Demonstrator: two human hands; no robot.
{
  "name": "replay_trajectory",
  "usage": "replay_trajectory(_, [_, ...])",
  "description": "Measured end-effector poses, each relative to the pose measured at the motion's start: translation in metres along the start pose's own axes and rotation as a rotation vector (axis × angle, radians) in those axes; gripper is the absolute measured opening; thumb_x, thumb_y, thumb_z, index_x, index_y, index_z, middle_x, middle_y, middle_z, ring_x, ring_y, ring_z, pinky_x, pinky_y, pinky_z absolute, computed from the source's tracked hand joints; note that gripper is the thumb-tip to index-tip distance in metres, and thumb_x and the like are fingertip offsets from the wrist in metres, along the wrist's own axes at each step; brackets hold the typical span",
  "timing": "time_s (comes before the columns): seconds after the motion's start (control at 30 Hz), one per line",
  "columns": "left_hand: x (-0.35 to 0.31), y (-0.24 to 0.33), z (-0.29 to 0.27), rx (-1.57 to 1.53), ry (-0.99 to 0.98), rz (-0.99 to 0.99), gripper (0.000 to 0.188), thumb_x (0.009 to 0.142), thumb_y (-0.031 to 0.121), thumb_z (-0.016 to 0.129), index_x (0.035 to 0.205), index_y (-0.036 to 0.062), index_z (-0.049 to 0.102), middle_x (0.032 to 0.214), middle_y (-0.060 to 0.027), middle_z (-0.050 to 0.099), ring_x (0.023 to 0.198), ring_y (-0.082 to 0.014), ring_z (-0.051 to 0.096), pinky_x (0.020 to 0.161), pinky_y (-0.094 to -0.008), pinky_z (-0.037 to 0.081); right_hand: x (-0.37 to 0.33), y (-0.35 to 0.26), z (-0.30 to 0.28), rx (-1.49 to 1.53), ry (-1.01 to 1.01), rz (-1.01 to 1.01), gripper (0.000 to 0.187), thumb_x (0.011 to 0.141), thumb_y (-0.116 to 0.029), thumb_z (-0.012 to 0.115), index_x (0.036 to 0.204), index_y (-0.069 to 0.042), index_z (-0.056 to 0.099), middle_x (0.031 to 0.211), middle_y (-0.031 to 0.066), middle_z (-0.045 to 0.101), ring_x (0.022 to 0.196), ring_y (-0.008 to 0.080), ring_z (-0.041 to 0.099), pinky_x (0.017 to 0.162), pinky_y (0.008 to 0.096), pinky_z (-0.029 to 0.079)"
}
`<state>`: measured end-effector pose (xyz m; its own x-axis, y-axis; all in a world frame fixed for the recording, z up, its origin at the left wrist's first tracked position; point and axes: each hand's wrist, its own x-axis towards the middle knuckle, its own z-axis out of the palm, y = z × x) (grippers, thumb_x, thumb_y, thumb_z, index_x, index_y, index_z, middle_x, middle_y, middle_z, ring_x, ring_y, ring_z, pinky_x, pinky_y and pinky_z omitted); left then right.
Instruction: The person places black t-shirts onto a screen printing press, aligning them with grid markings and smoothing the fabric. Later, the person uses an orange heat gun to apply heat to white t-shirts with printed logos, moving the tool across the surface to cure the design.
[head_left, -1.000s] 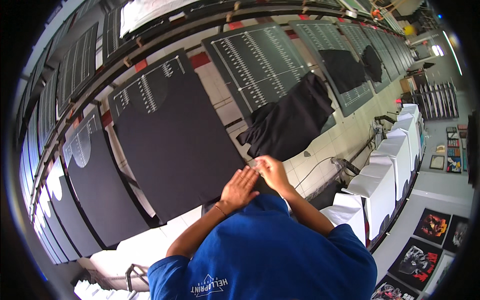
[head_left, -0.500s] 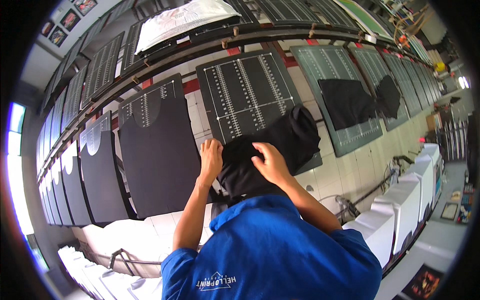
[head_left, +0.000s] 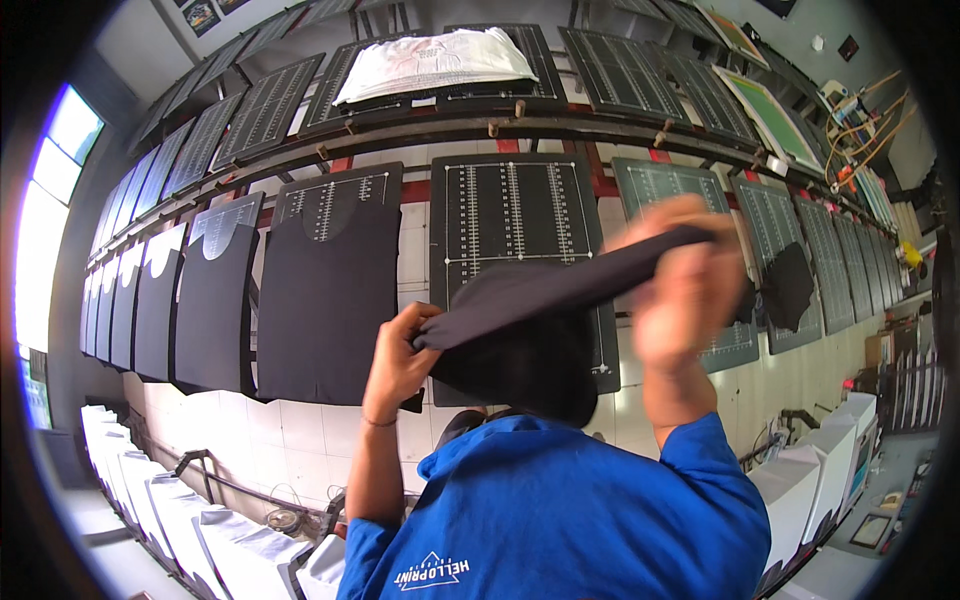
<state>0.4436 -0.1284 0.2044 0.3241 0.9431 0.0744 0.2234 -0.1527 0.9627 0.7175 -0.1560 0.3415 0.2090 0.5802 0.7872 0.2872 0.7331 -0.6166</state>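
Note:
A piece of black fabric (head_left: 545, 300) is stretched between my hands, its upper edge pulled into a slanting band and the rest hanging below in folds. My left hand (head_left: 397, 358) pinches the left end of this edge. My right hand (head_left: 680, 295), smeared by motion, is closed round the other end, higher and farther right. Behind the cloth lies a dark printing board (head_left: 520, 215) with white ruler lines, its lower part partly covered. Left of it, a black shirt panel (head_left: 328, 310) with a scooped neckline is spread flat on another board.
More boards with flat black panels (head_left: 215, 310) run off to the left. On the right, a dark cloth piece (head_left: 788, 290) lies on a board. A white shirt (head_left: 435, 68) rests on the back row beyond a metal rail (head_left: 420, 133). White box-like units (head_left: 815, 455) stand lower right.
The black fabric, bunched low on the board before, is now lifted and pulled out between my hands. My right hand has swung up and to the right; my left has closed on the cloth.

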Motion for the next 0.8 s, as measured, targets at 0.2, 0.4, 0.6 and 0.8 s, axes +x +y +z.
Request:
replay_trajectory(0.2, [0.067, 0.068, -0.097, 0.633, 0.091, 0.222, 0.017, 0.081, 0.0, 0.07, 0.095, -0.0043, 0.063, 0.082, -0.0184, 0.065, 0.075, -0.0282, 0.063, 0.074, -0.0347, 0.05, 0.114, 0.008, -0.084, -0.596, 0.415, -0.122, 0.036, 0.103, -0.033, 0.058, 0.102, 0.002, 0.063, 0.086, 0.0008, 0.061, 0.079, 0.0128, 0.058, 0.076, 0.0275, 0.049])
replay_trajectory(0.4, [0.215, 0.112, -0.167, 1.009, 0.401, 0.712, 0.029, 0.087, 0.015, 0.065, 0.11, -0.0026, 0.066, 0.109, -0.0241, 0.067, 0.106, -0.043, 0.062, 0.093, -0.0468, 0.049, 0.187, 0.151, -0.144, -0.509, 0.328, 0.451, 0.032, 0.103, -0.03, 0.058, 0.114, -0.001, 0.066, 0.078, 0.0018, 0.051, 0.064, 0.0108, 0.05, 0.062, 0.0293, 0.054])
replay_trajectory(0.6, [0.159, 0.178, -0.126, 0.543, 0.584, 0.64, 0.028, 0.084, 0.008, 0.068, 0.11, -0.0023, 0.066, 0.096, -0.0142, 0.069, 0.089, -0.0237, 0.067, 0.082, -0.0334, 0.052, 0.164, 0.043, -0.208, 0.013, 0.479, 0.043, 0.026, 0.104, -0.017, 0.056, 0.112, 0.007, 0.051, 0.102, 0.0123, 0.048, 0.104, 0.0235, 0.054, 0.103, 0.0508, 0.056])
replay_trajectory(0.8, [0.065, 0.072, -0.088, 0.443, 0.541, 0.443, 0.035, 0.071, -0.014, 0.053, 0.103, -0.0029, 0.061, 0.098, -0.0101, 0.06, 0.087, -0.0212, 0.057, 0.076, -0.0278, 0.044, -0.017, 0.035, -0.233, 0.079, 0.512, 0.407, 0.024, 0.105, -0.023, 0.057, 0.121, -0.006, 0.056, 0.114, 0.0082, 0.063, 0.1, 0.018, 0.058, 0.09, 0.0398, 0.048])
